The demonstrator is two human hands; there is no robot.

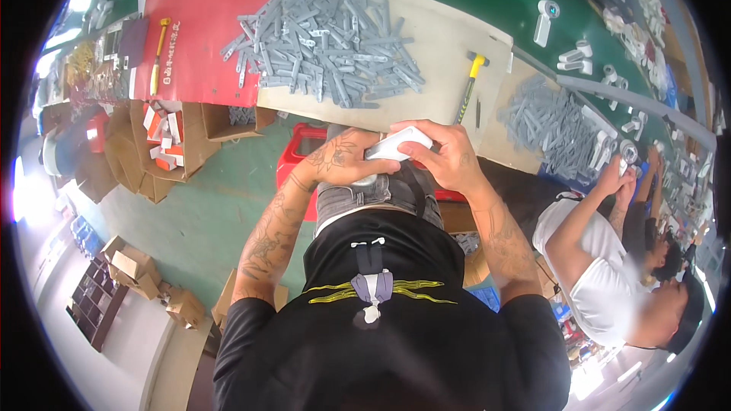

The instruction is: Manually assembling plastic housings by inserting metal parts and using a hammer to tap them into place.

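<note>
Both my hands hold one white plastic part (399, 144) close to my body, just below the bench edge. My left hand (344, 158) grips its left end, where a grey piece shows under the fingers. My right hand (444, 153) wraps its right end from above. A big heap of grey plastic strips (327, 38) lies on the beige board (449, 61) in front of my hands. A yellow-handled hammer (469, 84) rests on the board to the right of the heap.
A red mat (209, 23) with another hammer (158, 53) lies to the left. Open cardboard boxes (164, 144) with red and white parts stand below it. A red crate (298, 154) sits under the bench. At right, a person in a white shirt (601, 274) handles a white part beside a second grey heap (552, 125).
</note>
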